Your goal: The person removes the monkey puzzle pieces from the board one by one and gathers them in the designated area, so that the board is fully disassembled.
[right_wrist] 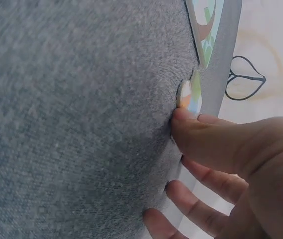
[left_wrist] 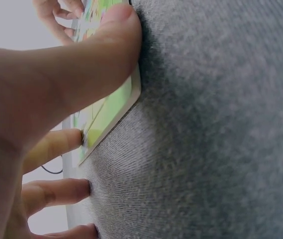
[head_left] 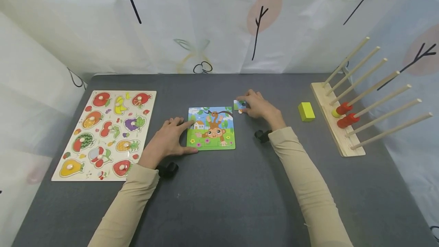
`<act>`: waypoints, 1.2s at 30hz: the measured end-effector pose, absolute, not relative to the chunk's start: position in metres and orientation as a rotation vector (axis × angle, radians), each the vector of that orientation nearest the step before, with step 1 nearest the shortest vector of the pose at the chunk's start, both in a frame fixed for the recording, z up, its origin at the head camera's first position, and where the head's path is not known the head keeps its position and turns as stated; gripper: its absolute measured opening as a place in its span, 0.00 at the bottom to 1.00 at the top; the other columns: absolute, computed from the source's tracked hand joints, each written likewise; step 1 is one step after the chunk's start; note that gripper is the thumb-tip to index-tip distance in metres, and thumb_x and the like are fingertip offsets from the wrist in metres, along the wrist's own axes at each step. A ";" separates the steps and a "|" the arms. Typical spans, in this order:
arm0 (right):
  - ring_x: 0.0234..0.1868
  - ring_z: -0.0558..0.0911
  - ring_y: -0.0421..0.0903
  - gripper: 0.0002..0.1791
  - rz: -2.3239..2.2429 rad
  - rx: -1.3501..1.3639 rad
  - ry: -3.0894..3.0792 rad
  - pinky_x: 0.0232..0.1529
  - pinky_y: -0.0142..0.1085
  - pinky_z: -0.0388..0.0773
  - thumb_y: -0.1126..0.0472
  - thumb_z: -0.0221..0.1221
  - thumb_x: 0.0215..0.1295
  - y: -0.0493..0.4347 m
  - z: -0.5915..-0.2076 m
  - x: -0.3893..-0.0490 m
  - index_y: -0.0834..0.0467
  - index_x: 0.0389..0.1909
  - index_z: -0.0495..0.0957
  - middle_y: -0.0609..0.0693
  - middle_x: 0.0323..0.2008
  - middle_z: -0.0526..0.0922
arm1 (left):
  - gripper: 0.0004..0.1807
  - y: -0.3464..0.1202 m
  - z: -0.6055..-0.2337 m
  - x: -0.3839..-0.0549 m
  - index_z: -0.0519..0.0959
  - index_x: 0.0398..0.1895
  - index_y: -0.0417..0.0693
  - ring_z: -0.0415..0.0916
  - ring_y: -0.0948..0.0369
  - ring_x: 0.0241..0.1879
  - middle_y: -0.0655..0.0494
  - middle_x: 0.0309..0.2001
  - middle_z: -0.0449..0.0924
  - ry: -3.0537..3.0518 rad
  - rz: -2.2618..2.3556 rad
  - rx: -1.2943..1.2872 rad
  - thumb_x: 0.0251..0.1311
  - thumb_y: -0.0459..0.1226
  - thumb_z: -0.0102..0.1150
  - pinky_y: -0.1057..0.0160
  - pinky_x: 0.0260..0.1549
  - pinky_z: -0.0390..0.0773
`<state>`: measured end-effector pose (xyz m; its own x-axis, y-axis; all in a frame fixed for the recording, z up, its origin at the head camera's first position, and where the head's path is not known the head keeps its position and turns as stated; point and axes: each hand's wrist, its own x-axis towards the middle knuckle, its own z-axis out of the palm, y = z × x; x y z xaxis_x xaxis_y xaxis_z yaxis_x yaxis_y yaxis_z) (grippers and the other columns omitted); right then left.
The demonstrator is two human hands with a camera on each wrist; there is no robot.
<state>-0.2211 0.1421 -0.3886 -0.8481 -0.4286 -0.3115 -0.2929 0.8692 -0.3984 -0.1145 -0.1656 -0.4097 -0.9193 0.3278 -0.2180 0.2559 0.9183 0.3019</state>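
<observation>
A square jigsaw puzzle [head_left: 210,129], printed with a monkey hanging by its tail, lies flat on the grey table. My left hand [head_left: 167,138] is at its left side, the thumb [left_wrist: 109,55] lying over the lower left corner and the index fingertip at the left edge. The other left fingers are spread on the tabletop. Just off the puzzle's upper right corner, my right hand [head_left: 259,106] pinches a small blue and green jigsaw piece [right_wrist: 195,94] between thumb and index finger. Its remaining fingers are spread over the cloth, and they partly hide the piece.
Left of the puzzle lies a fruit peg board [head_left: 82,125]. To the right are a yellow-green block [head_left: 306,111] and a wooden rack [head_left: 346,140] with slanted pegs, two bearing red beads [head_left: 348,120]. A printed curtain [head_left: 219,22] hangs behind the table.
</observation>
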 end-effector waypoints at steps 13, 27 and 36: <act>0.66 0.65 0.60 0.31 -0.582 -0.565 2.703 0.59 0.56 0.74 0.57 0.59 0.75 0.125 -0.381 -0.211 0.54 0.76 0.67 0.61 0.67 0.68 | 0.55 -0.163 -0.407 -0.114 0.63 0.79 0.53 0.60 0.30 0.72 0.36 0.74 0.63 2.808 0.381 0.441 0.49 0.62 0.75 0.29 0.61 0.73; 0.59 0.68 0.56 0.30 -0.721 -0.687 2.637 0.53 0.50 0.75 0.52 0.62 0.72 0.082 -0.385 -0.195 0.51 0.73 0.70 0.60 0.64 0.70 | 0.55 -0.164 -0.407 -0.115 0.64 0.78 0.54 0.59 0.30 0.73 0.39 0.74 0.64 2.803 0.400 0.428 0.48 0.63 0.75 0.28 0.58 0.74; 0.54 0.69 0.52 0.25 -0.710 -0.718 2.618 0.45 0.42 0.75 0.53 0.61 0.73 0.056 -0.394 -0.185 0.49 0.70 0.75 0.56 0.62 0.71 | 0.55 -0.163 -0.406 -0.114 0.64 0.78 0.53 0.61 0.29 0.71 0.37 0.73 0.65 2.816 0.387 0.447 0.48 0.63 0.75 0.30 0.59 0.74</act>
